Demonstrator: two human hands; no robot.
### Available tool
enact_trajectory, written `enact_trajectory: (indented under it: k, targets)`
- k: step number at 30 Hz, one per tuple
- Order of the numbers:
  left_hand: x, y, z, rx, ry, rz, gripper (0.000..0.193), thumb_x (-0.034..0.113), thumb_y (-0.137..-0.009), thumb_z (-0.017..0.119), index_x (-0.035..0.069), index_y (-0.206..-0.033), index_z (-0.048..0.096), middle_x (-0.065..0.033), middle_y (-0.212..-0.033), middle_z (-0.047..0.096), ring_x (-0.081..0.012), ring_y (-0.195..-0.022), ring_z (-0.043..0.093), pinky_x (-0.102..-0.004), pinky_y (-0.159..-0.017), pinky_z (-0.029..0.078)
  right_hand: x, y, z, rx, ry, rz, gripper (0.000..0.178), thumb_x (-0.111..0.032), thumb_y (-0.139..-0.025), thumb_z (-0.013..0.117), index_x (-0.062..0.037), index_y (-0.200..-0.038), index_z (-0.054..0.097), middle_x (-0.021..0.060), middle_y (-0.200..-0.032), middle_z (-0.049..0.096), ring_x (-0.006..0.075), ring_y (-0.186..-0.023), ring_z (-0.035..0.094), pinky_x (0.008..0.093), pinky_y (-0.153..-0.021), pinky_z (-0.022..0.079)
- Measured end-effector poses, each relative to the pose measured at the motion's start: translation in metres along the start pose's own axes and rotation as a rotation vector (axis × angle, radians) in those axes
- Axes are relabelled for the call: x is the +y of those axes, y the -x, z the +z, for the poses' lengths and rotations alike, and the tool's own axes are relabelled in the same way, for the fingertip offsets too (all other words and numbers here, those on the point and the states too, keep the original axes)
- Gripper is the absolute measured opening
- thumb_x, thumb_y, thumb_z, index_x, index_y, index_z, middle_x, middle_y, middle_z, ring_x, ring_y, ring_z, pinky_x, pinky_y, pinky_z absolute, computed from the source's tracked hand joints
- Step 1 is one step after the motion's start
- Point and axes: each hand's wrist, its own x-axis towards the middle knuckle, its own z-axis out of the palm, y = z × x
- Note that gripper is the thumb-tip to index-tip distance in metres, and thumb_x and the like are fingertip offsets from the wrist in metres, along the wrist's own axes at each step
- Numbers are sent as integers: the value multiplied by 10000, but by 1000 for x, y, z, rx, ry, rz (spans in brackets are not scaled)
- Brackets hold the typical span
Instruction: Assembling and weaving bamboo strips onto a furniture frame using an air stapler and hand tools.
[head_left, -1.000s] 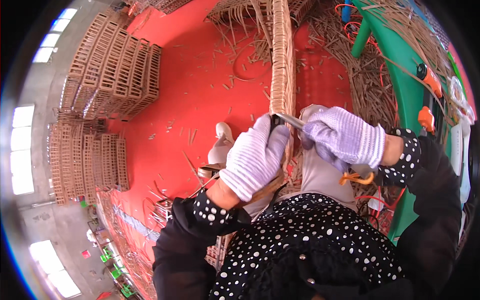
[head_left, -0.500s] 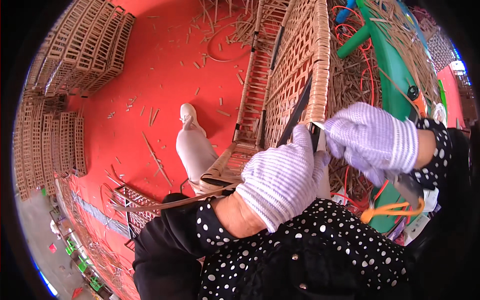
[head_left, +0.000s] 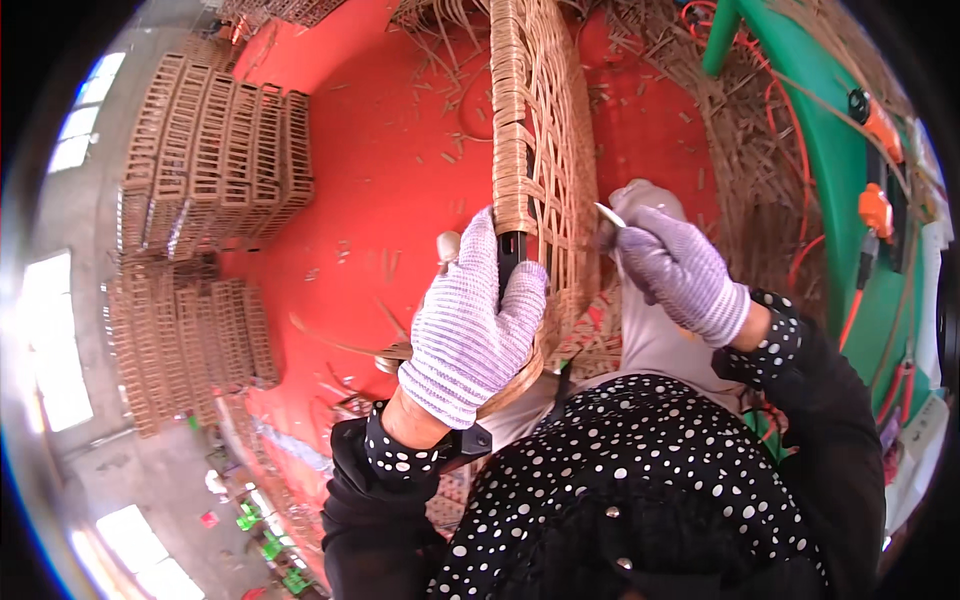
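Observation:
A tan woven wicker frame [head_left: 575,160] with a strand-wrapped edge stands upright in front of me. My left hand [head_left: 465,325], in a lilac-and-white striped glove, is wrapped round its near end. A bare black bar [head_left: 511,262] of the frame shows between thumb and forefinger. Just right of the wicker, apart from it, my right hand [head_left: 680,265] wears a matching glove and its fingers are curled. A small pale pointed piece [head_left: 609,215] sticks out of them; its kind is unclear and the rest is hidden in the palm.
Stacks of brown woven frames [head_left: 200,170] stand at the left on the red floor [head_left: 370,150]. Cut strands [head_left: 745,150] lie heaped at the right beside a green surface [head_left: 810,90] holding orange-and-black tools [head_left: 875,210] and an orange cord [head_left: 800,150].
The wicker frame has turned and shifted left, its wrapped edge now facing me. My left hand moved left with it. My right hand has drawn away from the frame's edge.

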Motion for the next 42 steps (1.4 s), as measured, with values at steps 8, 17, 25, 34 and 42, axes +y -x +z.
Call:
enact_trajectory:
  k: [8, 17, 25, 34, 42]
  targets:
    - [12, -8, 7, 38, -241, -43, 286, 140, -892, 492, -29, -1122, 498, -145, -786, 605, -196, -654, 607, -311, -585, 473, 20, -39, 42, -18, -507, 60, 276, -181, -802, 659, -14, -953, 499, 3, -753, 506, 65, -666, 455, 226, -609, 422]
    - [16, -24, 10, 158, -394, -110, 234, 162, -891, 471, -11, -1049, 482, -235, -718, 585, -420, -662, 576, -456, -536, 453, 29, -61, 57, -152, -591, 55, 297, -187, -782, 691, -18, -955, 519, 5, -770, 521, 63, -684, 477, 237, -639, 447]
    - [-26, -16, -16, 177, -269, -176, 263, 211, -917, 469, -14, -1024, 553, -62, -566, 524, -113, -473, 471, -277, -464, 396, 46, -26, 41, -160, -869, 447, 283, -227, -856, 568, -44, -1061, 501, -25, -628, 477, 46, -381, 386, 207, -310, 367]
    - [-50, 37, -60, -40, -231, -195, 310, 216, -880, 520, 2, -1103, 490, -200, -761, 598, -343, -687, 614, -374, -599, 476, 46, 6, 24, -164, -605, 522, 278, -199, -850, 534, -18, -1060, 514, -15, -621, 478, 37, -361, 395, 169, -299, 361]
    - [-57, 51, -69, -78, -490, -232, 417, 308, -861, 523, 20, -1155, 457, -222, -824, 616, -389, -759, 602, -457, -648, 480, 53, -37, 115, -337, -117, -207, 351, -142, -843, 536, -92, -1188, 501, 115, -704, 556, 167, -611, 594, 301, -532, 493]
